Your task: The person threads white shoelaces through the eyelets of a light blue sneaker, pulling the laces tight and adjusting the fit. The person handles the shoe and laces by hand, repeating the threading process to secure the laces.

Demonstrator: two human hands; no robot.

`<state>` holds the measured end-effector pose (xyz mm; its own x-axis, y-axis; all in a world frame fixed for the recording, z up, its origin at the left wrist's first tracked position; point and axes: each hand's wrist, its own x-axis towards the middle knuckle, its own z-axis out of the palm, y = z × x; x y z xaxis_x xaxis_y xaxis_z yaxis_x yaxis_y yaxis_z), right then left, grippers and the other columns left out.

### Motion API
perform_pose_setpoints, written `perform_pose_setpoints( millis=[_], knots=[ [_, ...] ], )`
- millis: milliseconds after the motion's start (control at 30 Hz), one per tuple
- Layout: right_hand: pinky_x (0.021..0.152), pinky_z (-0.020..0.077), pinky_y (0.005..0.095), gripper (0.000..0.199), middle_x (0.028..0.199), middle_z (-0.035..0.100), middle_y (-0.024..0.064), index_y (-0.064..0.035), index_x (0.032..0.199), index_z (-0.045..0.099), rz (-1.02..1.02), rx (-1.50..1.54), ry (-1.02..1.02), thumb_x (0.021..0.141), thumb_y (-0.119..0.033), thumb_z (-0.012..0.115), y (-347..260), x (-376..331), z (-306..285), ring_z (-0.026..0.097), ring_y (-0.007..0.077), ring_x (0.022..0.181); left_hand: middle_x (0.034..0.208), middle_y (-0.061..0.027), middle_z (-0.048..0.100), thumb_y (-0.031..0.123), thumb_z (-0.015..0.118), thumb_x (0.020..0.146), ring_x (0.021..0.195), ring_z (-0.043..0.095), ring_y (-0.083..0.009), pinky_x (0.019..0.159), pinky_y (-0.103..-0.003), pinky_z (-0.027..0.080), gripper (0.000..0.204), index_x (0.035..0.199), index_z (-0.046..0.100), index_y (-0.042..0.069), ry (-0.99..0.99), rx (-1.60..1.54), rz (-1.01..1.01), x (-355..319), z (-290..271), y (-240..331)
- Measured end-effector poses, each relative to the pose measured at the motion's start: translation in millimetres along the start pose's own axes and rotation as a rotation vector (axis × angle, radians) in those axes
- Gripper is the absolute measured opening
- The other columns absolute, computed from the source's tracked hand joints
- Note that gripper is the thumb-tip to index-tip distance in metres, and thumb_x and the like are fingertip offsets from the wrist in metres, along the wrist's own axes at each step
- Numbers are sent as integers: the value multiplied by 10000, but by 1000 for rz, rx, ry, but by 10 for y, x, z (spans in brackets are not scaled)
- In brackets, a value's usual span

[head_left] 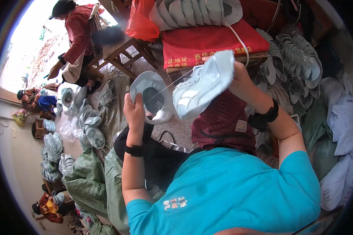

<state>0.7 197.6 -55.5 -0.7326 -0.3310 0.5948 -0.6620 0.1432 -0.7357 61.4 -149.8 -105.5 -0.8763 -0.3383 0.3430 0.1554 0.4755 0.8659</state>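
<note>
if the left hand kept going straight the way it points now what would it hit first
Probably the grey shoe sole piece that the left hand already grips; beyond it stands the wooden stool, though depth is unclear.

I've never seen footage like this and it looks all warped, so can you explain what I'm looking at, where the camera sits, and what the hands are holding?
No machine here: a fisheye camera worn on a person's head looks down, bending straight edges. The forearms rising from the turquoise shirt are the wearer's own. The left hand holds a pale shoe sole; the right hand holds a light blue shoe upper. A thin thread runs between the two pieces. Stacks of soles and green sacks lie around; another person works nearby.
</note>
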Motion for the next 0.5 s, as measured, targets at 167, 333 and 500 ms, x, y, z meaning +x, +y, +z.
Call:
perform_pose_setpoints(
  millis=[167, 333, 500],
  knots=[
    [975, 476, 298, 487, 1252, 609, 143, 14, 1300, 548, 294, 329, 143, 831, -20, 677, -259, -10, -41, 622, 219, 1101, 833, -57, 631, 160, 593, 962, 773, 551, -104, 700, -281, 463, 166, 968, 567, -4, -25, 31, -36, 73, 84, 114],
    [987, 465, 305, 421, 1303, 556, 132, -30, 1341, 543, -13, -310, 136, 933, -93, 621, -90, -89, -183, 564, 181, 1172, 778, -111, 598, 207, 563, 980, 713, 555, -175, 664, -338, 460, 210, 979, 527, 0, 109, 172, 58, 177, 169, 452],
    [1017, 454, 324, 461, 1352, 512, 164, -66, 1333, 568, -53, -312, 53, 879, -34, 638, -219, -357, -195, 568, 261, 1178, 871, -143, 602, 222, 537, 998, 781, 577, -262, 733, -360, 464, 220, 1007, 561, 4, 302, 67, 282, 496, 218, 671]
  ],
)
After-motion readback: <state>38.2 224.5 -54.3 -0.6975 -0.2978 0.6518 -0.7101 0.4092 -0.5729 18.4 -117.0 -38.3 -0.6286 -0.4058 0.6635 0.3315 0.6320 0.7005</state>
